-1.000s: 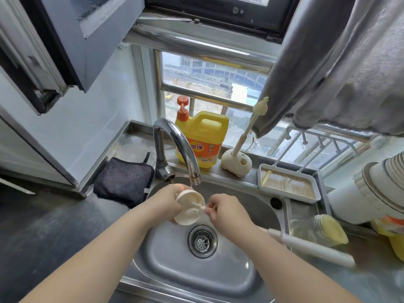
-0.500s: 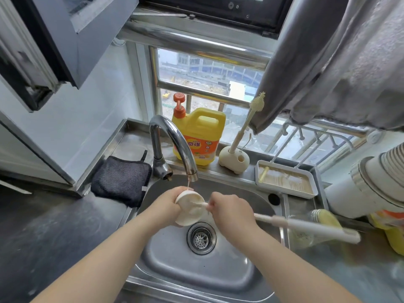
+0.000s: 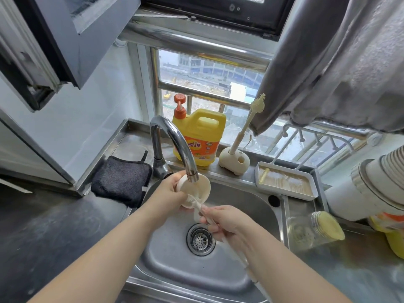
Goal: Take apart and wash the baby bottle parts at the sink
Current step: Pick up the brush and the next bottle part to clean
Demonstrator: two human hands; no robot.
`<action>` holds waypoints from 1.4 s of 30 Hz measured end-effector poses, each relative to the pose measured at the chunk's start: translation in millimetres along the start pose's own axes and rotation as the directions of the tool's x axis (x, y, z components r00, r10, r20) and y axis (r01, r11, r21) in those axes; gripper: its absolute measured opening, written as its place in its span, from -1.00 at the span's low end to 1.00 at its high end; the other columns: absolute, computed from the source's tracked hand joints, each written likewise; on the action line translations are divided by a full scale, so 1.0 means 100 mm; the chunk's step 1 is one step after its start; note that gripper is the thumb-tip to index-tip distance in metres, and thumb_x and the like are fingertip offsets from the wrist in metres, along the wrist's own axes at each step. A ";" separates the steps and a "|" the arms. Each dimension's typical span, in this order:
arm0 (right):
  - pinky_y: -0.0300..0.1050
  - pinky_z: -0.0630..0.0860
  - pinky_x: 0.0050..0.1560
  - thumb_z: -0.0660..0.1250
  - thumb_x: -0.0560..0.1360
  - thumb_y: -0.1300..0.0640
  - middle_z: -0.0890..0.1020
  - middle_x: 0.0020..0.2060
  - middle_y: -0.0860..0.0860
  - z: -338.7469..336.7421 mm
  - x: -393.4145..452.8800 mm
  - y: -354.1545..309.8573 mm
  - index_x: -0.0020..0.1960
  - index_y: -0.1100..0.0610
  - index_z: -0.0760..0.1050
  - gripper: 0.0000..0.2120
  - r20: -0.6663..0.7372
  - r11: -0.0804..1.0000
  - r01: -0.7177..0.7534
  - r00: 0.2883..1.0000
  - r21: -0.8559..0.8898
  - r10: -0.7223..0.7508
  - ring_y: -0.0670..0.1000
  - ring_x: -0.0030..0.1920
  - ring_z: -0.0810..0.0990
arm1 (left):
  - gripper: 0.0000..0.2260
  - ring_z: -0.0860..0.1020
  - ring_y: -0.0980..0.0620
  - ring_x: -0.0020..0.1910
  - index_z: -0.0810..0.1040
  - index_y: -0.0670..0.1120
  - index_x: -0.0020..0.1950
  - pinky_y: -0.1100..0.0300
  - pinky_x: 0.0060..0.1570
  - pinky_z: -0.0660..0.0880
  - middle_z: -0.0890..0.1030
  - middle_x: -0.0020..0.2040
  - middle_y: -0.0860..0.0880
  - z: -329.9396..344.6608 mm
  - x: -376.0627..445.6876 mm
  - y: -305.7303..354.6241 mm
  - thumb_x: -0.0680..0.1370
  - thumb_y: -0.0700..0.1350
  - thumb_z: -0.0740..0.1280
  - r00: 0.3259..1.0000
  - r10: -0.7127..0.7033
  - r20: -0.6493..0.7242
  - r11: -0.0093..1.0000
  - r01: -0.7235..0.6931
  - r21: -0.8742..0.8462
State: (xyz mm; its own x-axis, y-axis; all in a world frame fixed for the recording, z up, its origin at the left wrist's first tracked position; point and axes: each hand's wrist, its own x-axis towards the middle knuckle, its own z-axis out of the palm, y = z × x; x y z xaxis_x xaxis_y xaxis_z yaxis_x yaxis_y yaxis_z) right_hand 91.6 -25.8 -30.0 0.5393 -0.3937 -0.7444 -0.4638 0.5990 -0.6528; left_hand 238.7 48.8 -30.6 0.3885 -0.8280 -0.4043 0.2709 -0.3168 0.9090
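My left hand (image 3: 169, 193) grips a cream round bottle cap (image 3: 197, 192) right under the faucet spout (image 3: 192, 177), over the steel sink (image 3: 251, 204). My right hand (image 3: 227, 221) holds a long white bottle brush (image 3: 235, 255) by its shaft; the brush tip reaches into the cap and the handle runs back along my forearm. A clear bottle body with a yellowish end (image 3: 314, 228) lies on its side on the counter right of the sink.
Yellow detergent jug (image 3: 200, 136) and a cream brush stand with a small brush (image 3: 235, 159) stand on the sill behind the sink. A white tray (image 3: 286, 182) sits at back right, a black cloth (image 3: 122, 179) left of the faucet. Grey fabric hangs upper right.
My left hand lifted the cap closer under the spout. My right hand dropped lower and swung the brush handle from pointing right to running along my forearm.
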 end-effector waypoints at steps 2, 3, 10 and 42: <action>-0.33 0.21 -0.60 0.31 0.56 0.11 0.56 -0.50 -0.08 -0.01 0.00 -0.02 -0.21 0.18 0.47 -0.79 -0.087 0.965 0.086 0.990 -0.249 -0.111 -0.15 -0.59 0.33 | -0.53 0.58 -0.09 -0.03 0.54 -0.01 0.15 0.00 -0.22 0.62 0.59 0.01 -0.13 -0.03 -0.02 -0.03 0.37 -0.46 0.27 0.999 -0.030 0.036 0.994 0.026 0.106; -0.33 0.30 -0.54 0.33 0.54 0.06 0.59 -0.45 -0.09 -0.02 -0.03 -0.05 -0.22 0.14 0.49 -0.79 -0.159 0.872 0.127 0.961 -0.474 -0.226 -0.15 -0.54 0.42 | -0.53 0.57 -0.10 0.00 0.55 0.02 0.13 0.01 -0.26 0.62 0.58 0.03 -0.12 -0.06 -0.03 -0.04 0.38 -0.46 0.25 0.997 -0.058 0.055 0.980 0.046 0.193; -0.10 0.38 -0.17 0.27 0.55 -0.03 0.65 -0.19 -0.02 -0.03 -0.06 -0.11 -0.10 0.06 0.52 -0.83 -0.054 0.325 0.176 0.805 -0.929 -0.591 0.02 -0.13 0.55 | -0.68 0.60 0.00 -0.10 0.59 -0.01 0.03 0.13 -0.34 0.59 0.61 -0.10 -0.05 -0.08 -0.07 0.18 0.47 -0.39 0.27 0.985 -0.120 0.128 0.927 0.065 0.370; -0.30 0.21 -0.58 0.24 0.59 0.13 0.48 -0.46 0.01 0.24 0.02 0.11 -0.17 0.17 0.43 -0.81 -0.148 0.965 0.103 0.979 -0.241 -0.142 -0.10 -0.58 0.30 | -0.48 0.47 -0.01 0.00 0.28 0.21 0.10 0.30 -0.29 0.51 0.41 0.13 -0.11 0.16 -0.08 -0.26 0.47 -0.44 0.09 0.984 0.050 -0.168 0.998 -0.053 -0.013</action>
State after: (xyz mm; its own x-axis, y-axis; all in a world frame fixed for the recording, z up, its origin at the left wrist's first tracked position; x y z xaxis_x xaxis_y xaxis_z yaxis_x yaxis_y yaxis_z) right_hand 104.4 -3.7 -35.5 0.4894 -0.5734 -0.6570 -0.5616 0.3691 -0.7405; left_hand 214.7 56.7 -49.5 0.5443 -0.7532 -0.3692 0.2613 -0.2660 0.9279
